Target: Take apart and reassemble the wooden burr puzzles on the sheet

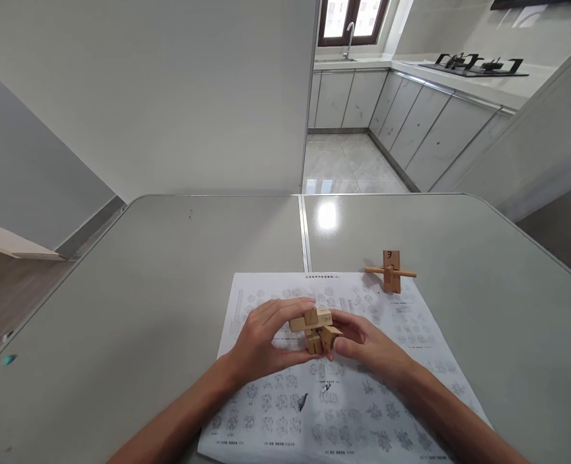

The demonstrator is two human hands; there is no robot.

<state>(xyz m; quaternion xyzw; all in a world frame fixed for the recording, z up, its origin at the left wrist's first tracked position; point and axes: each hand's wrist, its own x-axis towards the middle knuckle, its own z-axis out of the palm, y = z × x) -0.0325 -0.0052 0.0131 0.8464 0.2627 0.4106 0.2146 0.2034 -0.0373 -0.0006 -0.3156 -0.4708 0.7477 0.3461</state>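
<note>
Between my two hands is a wooden interlocking puzzle (323,318) made of several light notched blocks, some with dark numbers on them. My left hand (265,336) grips it from the left, fingers over the top and thumb underneath. From the right, my right hand (365,341) closes on it with thumb and fingers at a block's end. The puzzle is held over a large printed sheet (358,399) covered with small diagrams and text. Parts of the blocks are hidden behind my fingers.
A second wooden puzzle (390,272), cross-shaped with a thin bar through it, stands at the sheet's upper right edge. The grey table (169,258) has a metal seam (304,232). A small teal bit (9,359) lies far left. Behind is a kitchen with a stove (474,66).
</note>
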